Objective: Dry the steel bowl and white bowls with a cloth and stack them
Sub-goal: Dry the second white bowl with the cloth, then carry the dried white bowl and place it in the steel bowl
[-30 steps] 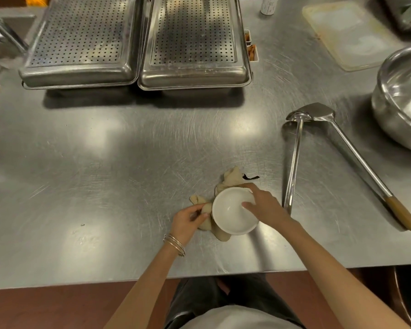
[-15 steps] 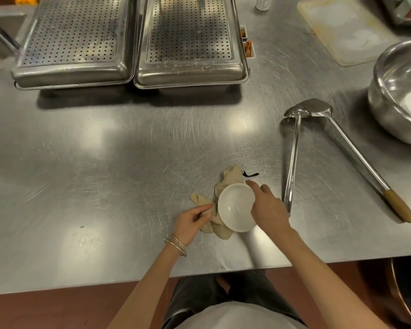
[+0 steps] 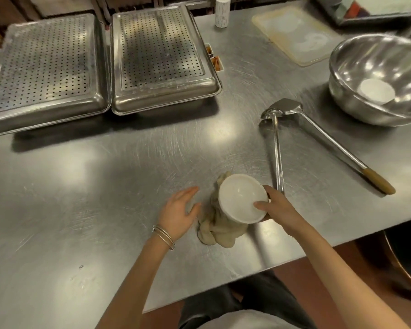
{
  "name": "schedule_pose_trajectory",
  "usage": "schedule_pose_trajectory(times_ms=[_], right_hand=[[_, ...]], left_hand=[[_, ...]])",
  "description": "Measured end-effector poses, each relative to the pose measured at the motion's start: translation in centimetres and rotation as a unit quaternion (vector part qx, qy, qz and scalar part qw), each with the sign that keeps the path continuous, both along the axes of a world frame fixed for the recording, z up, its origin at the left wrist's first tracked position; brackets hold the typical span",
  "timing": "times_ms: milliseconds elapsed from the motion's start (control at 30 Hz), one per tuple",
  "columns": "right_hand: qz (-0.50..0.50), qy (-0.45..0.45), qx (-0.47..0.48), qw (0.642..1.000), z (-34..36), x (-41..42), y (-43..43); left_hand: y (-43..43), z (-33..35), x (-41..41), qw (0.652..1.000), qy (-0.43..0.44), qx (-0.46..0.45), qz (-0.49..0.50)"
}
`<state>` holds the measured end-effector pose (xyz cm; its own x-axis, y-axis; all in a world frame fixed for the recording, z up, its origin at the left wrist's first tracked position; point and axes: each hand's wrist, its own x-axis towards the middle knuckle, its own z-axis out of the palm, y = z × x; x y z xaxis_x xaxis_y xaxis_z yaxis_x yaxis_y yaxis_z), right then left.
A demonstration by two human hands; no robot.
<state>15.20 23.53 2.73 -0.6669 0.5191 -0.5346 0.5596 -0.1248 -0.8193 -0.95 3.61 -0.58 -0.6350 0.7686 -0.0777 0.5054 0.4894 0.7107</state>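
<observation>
Right hand [image 3: 274, 210]: gripping the white bowl [image 3: 243, 198] at its right rim, thumb lying inside the rim, fingers wrapped behind the outer wall.
White bowl: near the front edge of the table, tilted so the open side faces up and toward the camera; inside plain and white.
Cloth [image 3: 220, 224]: beige, crumpled, bunched under and to the left of the white bowl, touching it, lower end heaped on the table.
Left hand [image 3: 179, 213]: open, fingers spread and loose, holding nothing, just left of the cloth; whether touching the tabletop cannot be told; thin metal bangles [image 3: 164, 237] on the wrist.
Table [image 3: 105, 186]: brushed steel, scratched, bright with light patches.
Ladle [image 3: 277, 148]: right of the bowl, handle running near to far, its near end just beside the right hand.
Spatula [image 3: 328, 143]: flat steel blade against the ladle's cup, handle angling to the near right, ending in a wooden grip.
Steel bowl [image 3: 377, 79]: large, far right on the table, well apart from the hands; a second white bowl [image 3: 376, 91] sitting in its bottom.
Perforated trays [image 3: 105, 60]: two, side by side, far left.
Cutting board [image 3: 297, 32]: pale, far right, behind the steel bowl.
Small white container [image 3: 221, 11]: at the far edge, upright.
</observation>
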Motion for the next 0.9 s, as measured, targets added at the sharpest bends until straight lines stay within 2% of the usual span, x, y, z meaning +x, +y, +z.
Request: schedule_pose_trajectory(times_ms=[133,233,467,733,900], right_hand=[[-0.080,0.044,0.046,0.995,3.5,1.4,1.4],[-0.098,0.058,0.085,0.990,5.2,2.9,2.8],[-0.141,0.064,0.051,0.987,5.5,9.3,7.1],[-0.126,0.063,0.085,0.986,7.5,20.8,17.3],[-0.122,0.056,0.122,0.983,9.8,25.9,23.5]], left_hand=[[2.1,3.4,-0.7,0.970,0.235,-0.020,-0.059],[4.3,5.0,0.8,0.949,0.299,-0.033,-0.093],[10.0,5.1,8.1,0.928,0.340,-0.061,-0.139],[19.6,6.4,19.9,0.931,0.338,-0.085,-0.109],[24.8,9.1,24.8,0.930,0.358,-0.048,-0.070]])
